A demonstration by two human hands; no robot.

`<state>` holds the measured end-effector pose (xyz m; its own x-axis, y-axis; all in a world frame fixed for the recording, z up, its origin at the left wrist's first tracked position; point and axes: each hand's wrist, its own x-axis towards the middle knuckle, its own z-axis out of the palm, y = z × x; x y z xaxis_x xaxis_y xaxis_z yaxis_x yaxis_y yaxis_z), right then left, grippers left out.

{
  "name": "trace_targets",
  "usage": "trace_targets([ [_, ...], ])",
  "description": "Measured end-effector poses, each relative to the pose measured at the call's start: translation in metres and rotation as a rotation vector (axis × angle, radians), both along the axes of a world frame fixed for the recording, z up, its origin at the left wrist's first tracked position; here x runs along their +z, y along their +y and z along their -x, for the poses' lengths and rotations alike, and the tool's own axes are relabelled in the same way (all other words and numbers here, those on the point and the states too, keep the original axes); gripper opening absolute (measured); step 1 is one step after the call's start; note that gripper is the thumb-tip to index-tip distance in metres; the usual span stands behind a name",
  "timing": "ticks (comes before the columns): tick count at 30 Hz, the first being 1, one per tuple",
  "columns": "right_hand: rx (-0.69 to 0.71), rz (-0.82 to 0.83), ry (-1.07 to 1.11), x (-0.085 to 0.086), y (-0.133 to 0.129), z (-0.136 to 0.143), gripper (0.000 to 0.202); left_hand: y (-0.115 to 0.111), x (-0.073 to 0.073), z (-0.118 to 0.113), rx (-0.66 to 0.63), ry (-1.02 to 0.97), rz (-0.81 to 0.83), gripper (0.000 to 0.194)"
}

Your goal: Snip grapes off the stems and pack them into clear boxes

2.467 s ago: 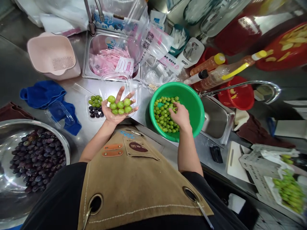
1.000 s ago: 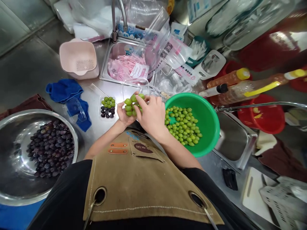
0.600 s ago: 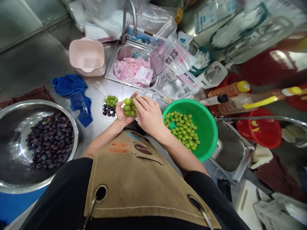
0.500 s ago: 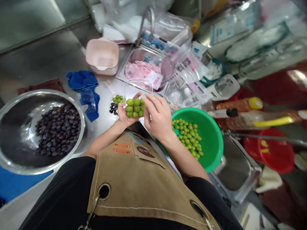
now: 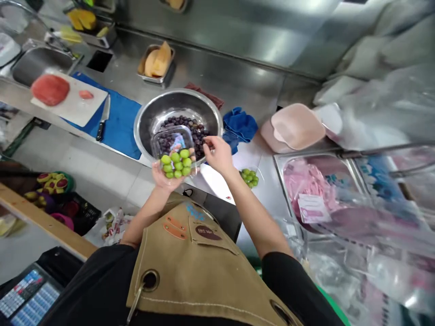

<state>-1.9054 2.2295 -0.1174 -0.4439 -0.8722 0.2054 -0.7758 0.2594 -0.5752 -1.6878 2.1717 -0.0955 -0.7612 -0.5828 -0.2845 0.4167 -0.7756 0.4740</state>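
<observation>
My left hand (image 5: 170,179) supports a clear plastic container (image 5: 173,138) with a raised lid, partly in front of the steel bowl. Several green grapes (image 5: 177,164) fill its lower part. Dark purple grapes (image 5: 185,123) lie in the large steel bowl (image 5: 144,122). At the bowl's right rim is my right hand (image 5: 219,154), its fingers bent toward the purple grapes, with a gap between thumb and forefinger. A second clear container (image 5: 249,177) with green grapes shows beyond my right forearm, which hides part of it.
Blue cloths (image 5: 239,124) and a pink basin (image 5: 295,127) stand right of the bowl. A knife (image 5: 103,117) lies on the blue mat (image 5: 122,129), near a white board (image 5: 76,102) with red melon (image 5: 50,89). Pink packets (image 5: 307,181) fill a steel tray at right.
My view has swung left. The grape container in my left hand has moved to the steel bowl. My right hand has left the green grapes and come to the bowl's rim.
</observation>
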Motion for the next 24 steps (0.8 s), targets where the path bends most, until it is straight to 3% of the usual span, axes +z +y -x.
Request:
trace_targets([
  [3, 0.209, -0.335, 0.085, -0.015, -0.067, -0.005, 0.047, -0.023, 0.0, -0.017, 0.19, -0.007, 0.029, 0.075],
  [6, 0.302, -0.56, 0.172, -0.03, -0.1, 0.002, 0.045, -0.04, -0.004, -0.017, 0.261, 0.049, 0.03, 0.07],
  [10, 0.305, -0.569, 0.207, -0.038, -0.108, 0.016, 0.036, -0.051, -0.007, -0.008, 0.262, 0.103, 0.001, 0.067],
  [14, 0.248, -0.449, 0.174, -0.036, -0.122, 0.017, 0.037, -0.055, -0.009, -0.003, 0.262, 0.13, -0.033, 0.067],
  [19, 0.334, -0.554, 0.096, -0.044, -0.148, 0.008, 0.036, -0.054, -0.013, -0.002, 0.296, 0.128, -0.084, 0.067],
  [24, 0.321, -0.572, -0.105, -0.049, -0.15, 0.012, 0.033, -0.058, -0.017, -0.001, 0.303, 0.122, -0.082, 0.072],
])
